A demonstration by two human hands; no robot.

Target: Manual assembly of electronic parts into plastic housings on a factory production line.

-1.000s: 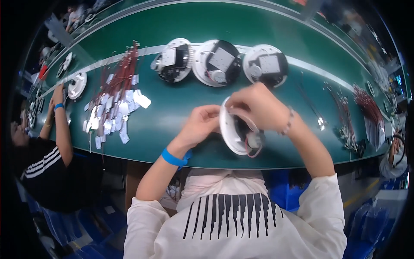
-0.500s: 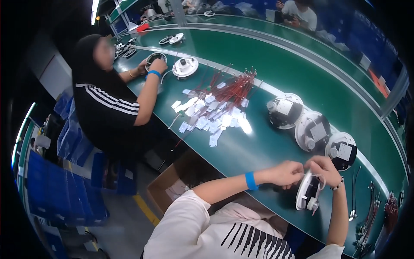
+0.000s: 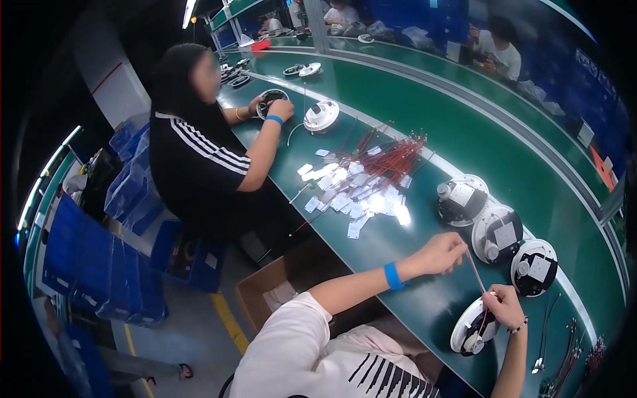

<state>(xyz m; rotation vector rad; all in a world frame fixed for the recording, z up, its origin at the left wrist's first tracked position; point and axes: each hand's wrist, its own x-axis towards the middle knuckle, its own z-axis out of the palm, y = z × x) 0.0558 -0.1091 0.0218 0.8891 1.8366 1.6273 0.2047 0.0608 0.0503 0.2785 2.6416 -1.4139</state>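
Between my two hands runs a thin reddish wire [image 3: 472, 267], stretched nearly straight. My left hand [image 3: 444, 254] is closed in a pinch on its upper end, raised above the bench. Lower down, my right hand [image 3: 505, 307] is closed around the wire, just at the rim of a round white fixture [image 3: 466, 325] with a black inner face. The fixture stands tilted near the bench's front edge; whether my right fingers also grip its rim is hidden. Beyond my right hand are three similar round fixtures, the nearest one [image 3: 535, 267] showing a white label and a small round part.
A heap of white tabs with red wires [image 3: 361, 189] covers mid-bench. Dark and red wire bundles [image 3: 567, 358] lie at right. A co-worker [image 3: 199, 132] at left handles a ring-shaped part beside another white fixture [image 3: 322, 116]. Below the bench stands an open cardboard box [image 3: 265, 282].
My hands have drawn apart, and the wire is now stretched between them. The fixture is lower and its black face shows more. The whole view has shifted.
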